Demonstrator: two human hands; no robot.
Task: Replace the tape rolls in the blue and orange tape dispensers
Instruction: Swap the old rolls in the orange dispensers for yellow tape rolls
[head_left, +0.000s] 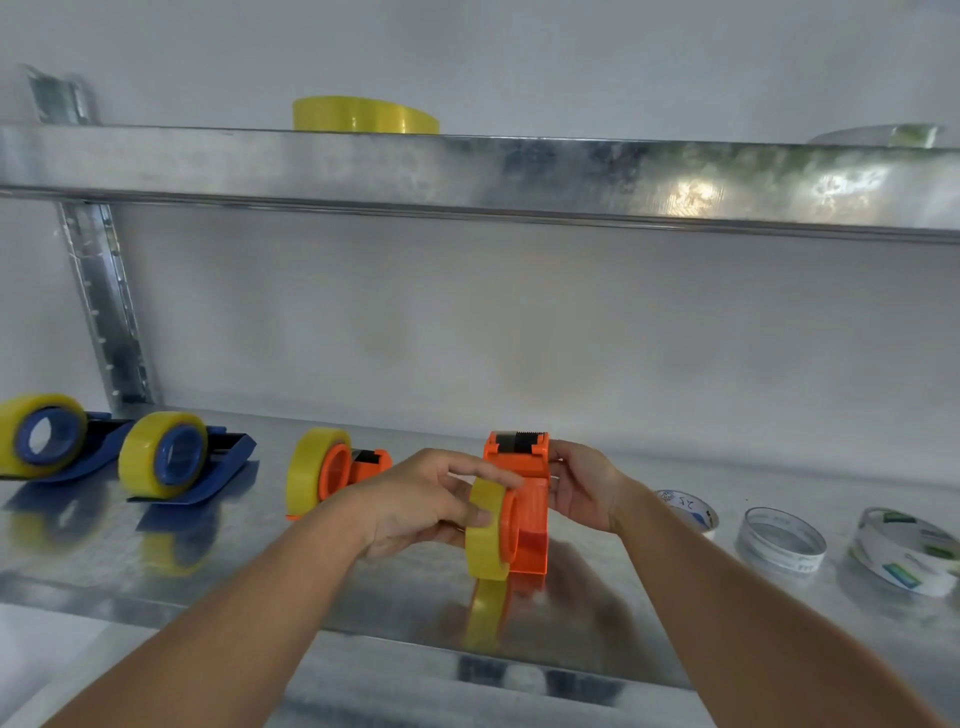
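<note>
An orange tape dispenser (529, 512) stands on the metal shelf (322, 597) in the middle, its cutter end pointing away from me. A yellow tape roll (485, 530) sits on its orange hub at the near left side. My left hand (421, 506) grips that roll with fingers over its top and thumb on its face. My right hand (582, 488) holds the dispenser's right side. A second orange dispenser (332, 470) with a yellow roll stands to the left. Two blue dispensers (44, 436) (179, 457) with yellow rolls stand at the far left.
Three near-empty clear and white rolls (691, 509) (782, 540) (906, 551) lie flat on the shelf at the right. On the upper shelf (467, 171) lie a yellow roll (363, 115) and a clear roll (883, 136). A slotted upright post (101, 306) stands at the left.
</note>
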